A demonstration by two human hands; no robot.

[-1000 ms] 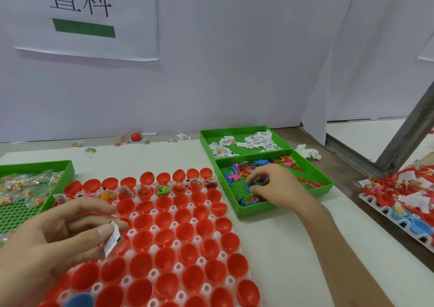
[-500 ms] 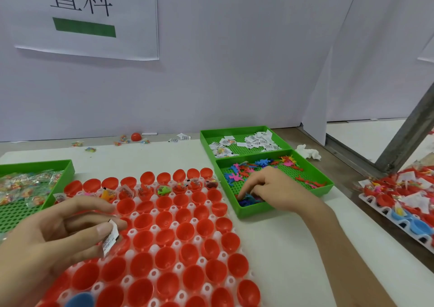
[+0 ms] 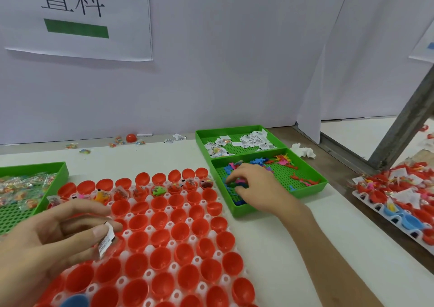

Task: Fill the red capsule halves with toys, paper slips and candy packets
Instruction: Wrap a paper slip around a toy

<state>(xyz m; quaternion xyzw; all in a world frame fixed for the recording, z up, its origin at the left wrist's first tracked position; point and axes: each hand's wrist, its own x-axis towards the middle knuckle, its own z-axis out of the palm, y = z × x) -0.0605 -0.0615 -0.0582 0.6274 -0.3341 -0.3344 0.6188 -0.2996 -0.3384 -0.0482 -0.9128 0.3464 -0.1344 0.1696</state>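
Red capsule halves (image 3: pixel 162 234) sit open side up in a white holder rack (image 3: pixel 236 257). The second row from the back holds toys, slips and packets; the other halves look empty. My left hand (image 3: pixel 47 243) hovers over the rack's left side and pinches a white paper slip (image 3: pixel 106 242) between thumb and fingers. My right hand (image 3: pixel 254 185) reaches into the green tray of colourful toys (image 3: pixel 312 184), with curled fingers on the small plastic toys (image 3: pixel 237 182). Behind it a green tray (image 3: pixel 202 137) holds paper slips (image 3: pixel 256 140).
A green tray of candy packets (image 3: pixel 63 173) stands at the left. Loose packets and a red capsule (image 3: pixel 131 137) lie by the white back wall. A crumpled tissue (image 3: pixel 303 151) lies right of the trays. Another rack of filled capsules (image 3: pixel 397 194) sits at the far right.
My right hand has shifted slightly left and nearer inside the toy tray, its fingers working among the toys. My left hand keeps the slip in much the same place.
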